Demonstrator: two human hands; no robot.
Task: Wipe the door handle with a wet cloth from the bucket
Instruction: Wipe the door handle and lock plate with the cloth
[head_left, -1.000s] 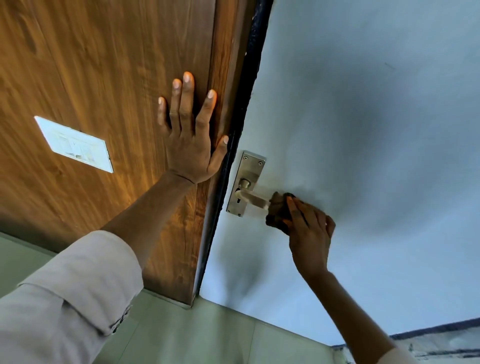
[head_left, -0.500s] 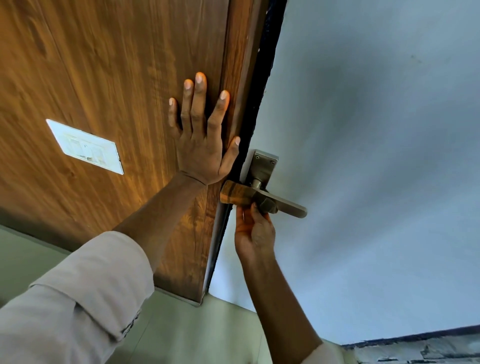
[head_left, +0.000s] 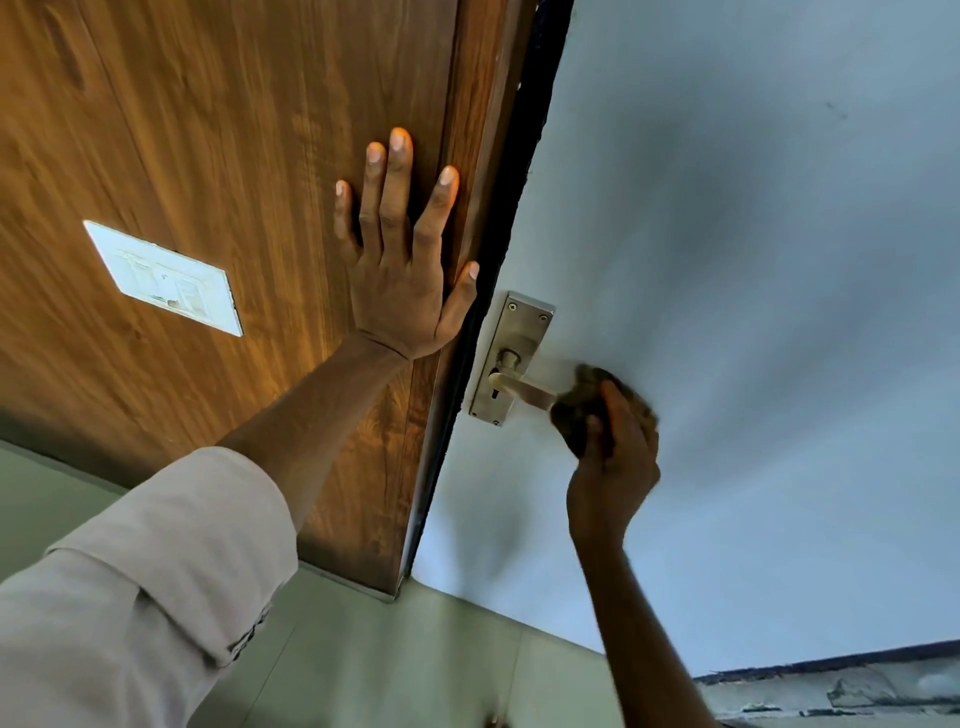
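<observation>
Pale grey door face (head_left: 753, 312) meets brown wood-grain panel (head_left: 208, 130) carrying a white rectangular switch plate (head_left: 163, 278). Left hand (head_left: 402, 275) lies flat on the wood, fingers spread. Right hand (head_left: 613, 452) fingers clench a dark brown crumpled cloth (head_left: 576, 410) over the brushed-metal lever handle (head_left: 524, 387); the lever's end is hidden, motion-blurred.

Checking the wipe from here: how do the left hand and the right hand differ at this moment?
The left hand lies flat and open, fingers spread, on the brown wood panel; the right hand is curled shut around the dark cloth. The left hand holds nothing, while the right hand presses the cloth over the outer end of the metal door handle. The left hand sits higher than the right hand. Both are bare.
</observation>
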